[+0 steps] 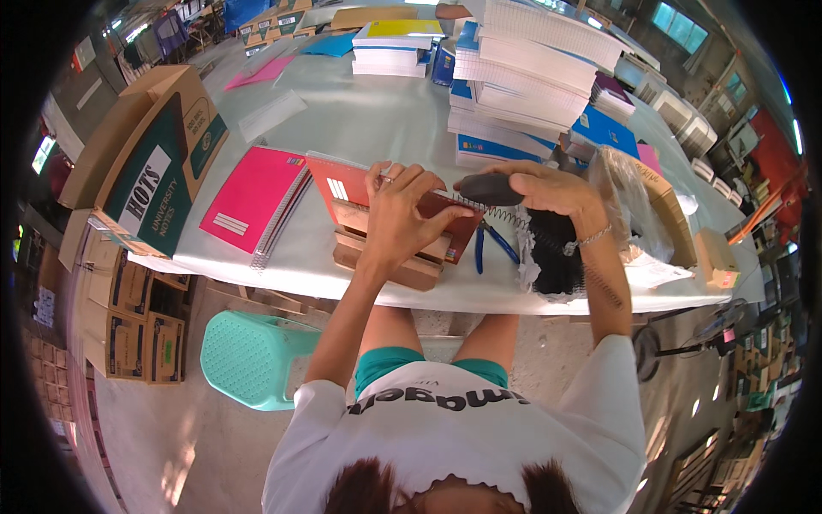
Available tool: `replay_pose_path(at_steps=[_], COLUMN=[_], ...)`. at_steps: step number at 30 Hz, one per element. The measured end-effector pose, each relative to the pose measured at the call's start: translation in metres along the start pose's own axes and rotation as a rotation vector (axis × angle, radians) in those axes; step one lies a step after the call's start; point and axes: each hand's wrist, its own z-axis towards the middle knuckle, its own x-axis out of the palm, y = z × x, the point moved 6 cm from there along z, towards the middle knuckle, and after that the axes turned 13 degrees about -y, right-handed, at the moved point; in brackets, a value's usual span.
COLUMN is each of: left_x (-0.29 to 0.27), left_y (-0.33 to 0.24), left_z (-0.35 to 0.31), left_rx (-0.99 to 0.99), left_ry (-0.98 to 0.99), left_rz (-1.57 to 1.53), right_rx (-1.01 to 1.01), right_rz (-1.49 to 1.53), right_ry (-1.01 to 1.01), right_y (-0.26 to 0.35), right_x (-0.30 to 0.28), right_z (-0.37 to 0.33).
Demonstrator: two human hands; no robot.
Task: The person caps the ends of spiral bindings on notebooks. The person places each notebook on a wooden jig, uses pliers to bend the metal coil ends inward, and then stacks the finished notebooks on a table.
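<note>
Frame centre: my left hand clasps red notebook | right hand at dark rounded object, grip unclear | I judge shifting pages could snag coil.

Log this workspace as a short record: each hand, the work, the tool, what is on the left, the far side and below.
Left hand: touching the red notebook near its top edge
Right hand: at a dark rounded object; grip unclear
Work: notebook propped in a wooden holder, spiral coil extending rightward from its edge
Tool: blue-handled pliers, lying on the table
Left: pink notebooks, cardboard box
Far side: tall notebook stack
Below: mint-green stool
</note>
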Motion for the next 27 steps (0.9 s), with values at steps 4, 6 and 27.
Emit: replay_pose_path(at_steps=[4, 6, 27], left_x=[0.006, 0.005, -0.005], left_y=[0.001, -0.002, 0.014], left_z=[0.001, 0.002, 0.009], left_rx=[-0.029, -0.011, 0.026], left_ry=[0.031, -0.026, -0.069], left_rz=[-0.037, -0.036, 0.127], right_rx=[0.166, 0.409, -0.119], right_rz=[-0.904, -1.070, -1.226], right_ry=[0.040, -0.034, 0.133], right_y=[-0.074, -0.086, -0.109], right_x=[-0.017, -0.039, -0.041], right_z=[0.027, 0.027, 0.066])
